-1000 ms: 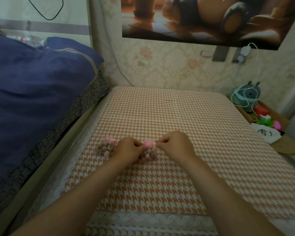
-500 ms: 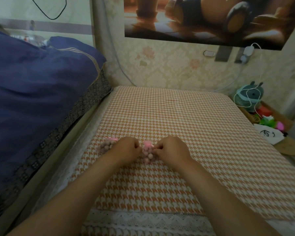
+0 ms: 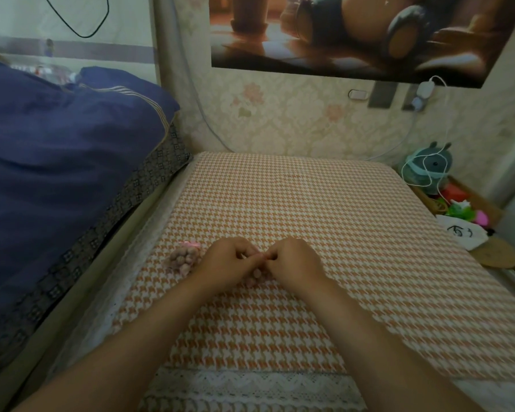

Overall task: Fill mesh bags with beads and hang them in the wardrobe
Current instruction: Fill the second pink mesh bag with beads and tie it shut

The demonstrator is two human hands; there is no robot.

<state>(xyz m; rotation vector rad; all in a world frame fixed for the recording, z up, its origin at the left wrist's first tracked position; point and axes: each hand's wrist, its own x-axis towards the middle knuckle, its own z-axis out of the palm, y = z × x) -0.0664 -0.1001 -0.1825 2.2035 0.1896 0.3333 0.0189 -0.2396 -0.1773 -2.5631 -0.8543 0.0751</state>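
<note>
Grip: left hand [image 3: 229, 263] and right hand [image 3: 295, 266], fingers curled, pinch top of small bead-filled pink mesh bag [image 3: 257, 276].
Relation: bag body lies nearward, midway between both.

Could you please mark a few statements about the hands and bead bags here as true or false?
1. Both the left hand and the right hand pinch the top of the mesh bag of beads between them. True.
2. The second filled bag lies right of the right hand. False: it lies left of the left hand.
3. The second filled bag bears a pink ribbon. True.
4. The cloth under the hands is plain blue. False: the houndstooth cloth is orange and white.
</note>
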